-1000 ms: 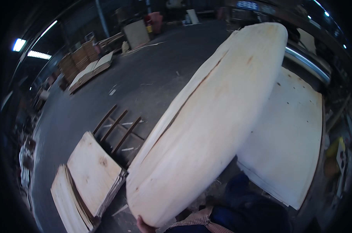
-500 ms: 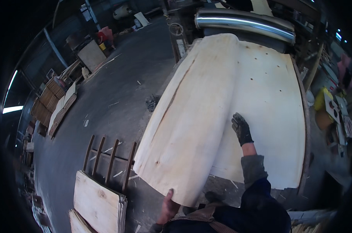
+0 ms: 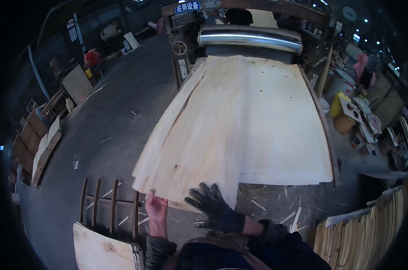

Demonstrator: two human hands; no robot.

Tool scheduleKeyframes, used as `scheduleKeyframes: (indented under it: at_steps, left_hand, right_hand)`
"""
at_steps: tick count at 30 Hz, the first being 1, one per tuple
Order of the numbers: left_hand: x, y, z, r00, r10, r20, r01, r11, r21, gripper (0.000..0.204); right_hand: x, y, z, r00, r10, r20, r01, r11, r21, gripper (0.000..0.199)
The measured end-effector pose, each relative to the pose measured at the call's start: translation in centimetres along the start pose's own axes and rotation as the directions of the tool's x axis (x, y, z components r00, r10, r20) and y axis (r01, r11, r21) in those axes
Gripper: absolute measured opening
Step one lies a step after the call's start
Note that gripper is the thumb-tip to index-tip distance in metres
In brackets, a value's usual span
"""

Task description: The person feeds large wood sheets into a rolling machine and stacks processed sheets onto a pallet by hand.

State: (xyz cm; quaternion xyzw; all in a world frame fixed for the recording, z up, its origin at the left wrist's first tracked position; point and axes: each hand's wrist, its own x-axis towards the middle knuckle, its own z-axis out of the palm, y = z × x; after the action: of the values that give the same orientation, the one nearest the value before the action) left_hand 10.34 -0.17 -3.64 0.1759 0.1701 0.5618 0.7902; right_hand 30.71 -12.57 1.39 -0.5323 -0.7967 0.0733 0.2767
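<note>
A big pale thin wood veneer sheet [image 3: 199, 135] is laid over a second pale sheet [image 3: 285, 130] on the feed table, right below the shiny steel roller [image 3: 251, 38]. Its near corner is pinched by the bare left hand [image 3: 156, 208]; the black-gloved right hand [image 3: 209, 203] is spread flat at the near edge. Probably light, floppy and easily split, so it's best gripped at the edges. Open grey concrete floor [image 3: 114, 112] is left free on the left; a wooden rack [image 3: 109, 204] sits close by.

Pale veneer sheets [image 3: 240, 126] on machine's feed table [image 3: 326, 135]
</note>
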Motion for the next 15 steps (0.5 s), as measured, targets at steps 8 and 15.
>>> scheduleKeyframes:
  at_steps: [8, 15]
  left_hand:
    - [-3.0, -1.8, 14.2, 0.870, -0.198, 0.452, 0.067, 0.955, 0.289, 0.044]
    - [-4.3, -7.8, 14.2, 0.052, -0.890, 0.452, -0.176, 0.437, 0.882, 0.051]
  right_hand:
    - [-5.0, -1.8, -2.5, 0.717, 0.424, -0.553, -0.388, 0.902, 0.189, 0.073]
    - [-17.3, 3.8, 3.3, 0.021, 0.807, -0.591, -0.264, 0.575, 0.775, 0.034]
